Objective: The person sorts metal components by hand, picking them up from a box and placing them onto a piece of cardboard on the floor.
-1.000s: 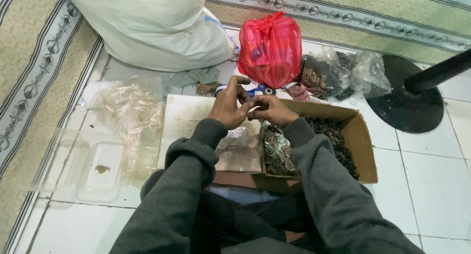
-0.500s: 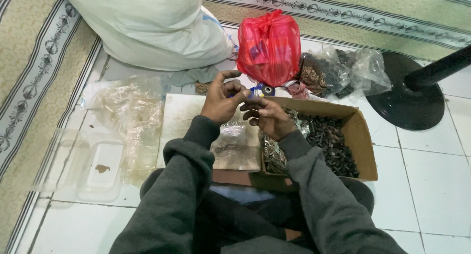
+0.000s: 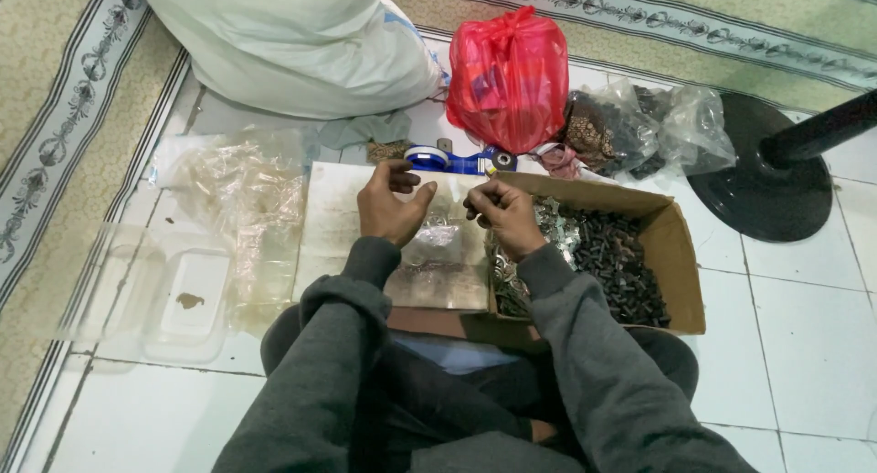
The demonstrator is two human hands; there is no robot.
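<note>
My left hand [image 3: 388, 208] and my right hand [image 3: 502, 217] are close together over a pale board [image 3: 333, 222] on the floor. Between them hangs a small clear plastic bag [image 3: 438, 244] with a little dark and shiny content near its bottom. Both hands pinch its top edge, the left with thumb and curled fingers, the right with closed fingertips. Just to the right is an open cardboard box [image 3: 681, 254] filled with small dark parts [image 3: 621, 263] and shiny parts [image 3: 553, 226]. A blue tape dispenser [image 3: 457, 159] lies just beyond my hands.
A red plastic bag [image 3: 507, 75], a large white sack [image 3: 283, 43] and clear bags of dark pieces [image 3: 639, 126] lie at the back. Crumpled clear bags [image 3: 242, 199] and a clear plastic container [image 3: 164, 299] are on the left. A black round stand base [image 3: 763, 176] is on the right.
My hands have drawn back from the tape dispenser toward me and spread slightly apart, with the small clear bag now stretched between them. The dispenser is now uncovered.
</note>
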